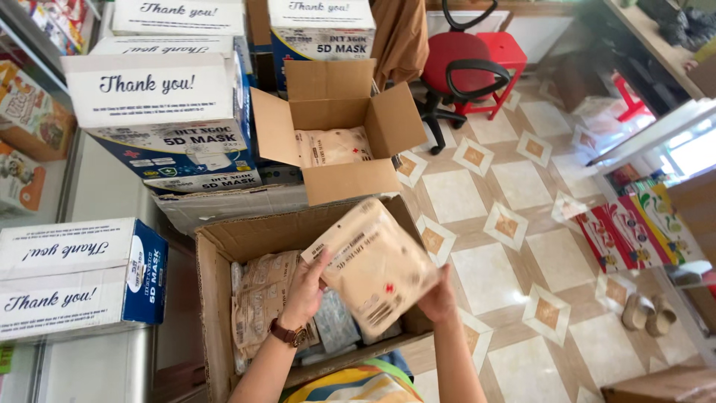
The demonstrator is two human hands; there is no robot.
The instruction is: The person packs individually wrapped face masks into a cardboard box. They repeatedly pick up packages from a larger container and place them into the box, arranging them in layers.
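Both my hands hold one beige plastic packet (pixel 375 263) tilted above an open brown cardboard box (pixel 216 298). My left hand (pixel 307 289), with a brown wristwatch, grips the packet's left edge. My right hand (pixel 438 298) grips its lower right corner from behind. Inside the box lie more packets, some beige (pixel 257 298) and some grey-blue (pixel 335 322). A second open cardboard box (pixel 349 179) stands just behind, with a beige packet (pixel 332 145) in it.
Blue and white cartons are stacked at the back left (pixel 168 112), and another lies at the left (pixel 74 272). A red office chair (pixel 459 63) stands on the tiled floor (pixel 514 254). Sandals (pixel 647 312) lie at the right, near a glass counter (pixel 649 138).
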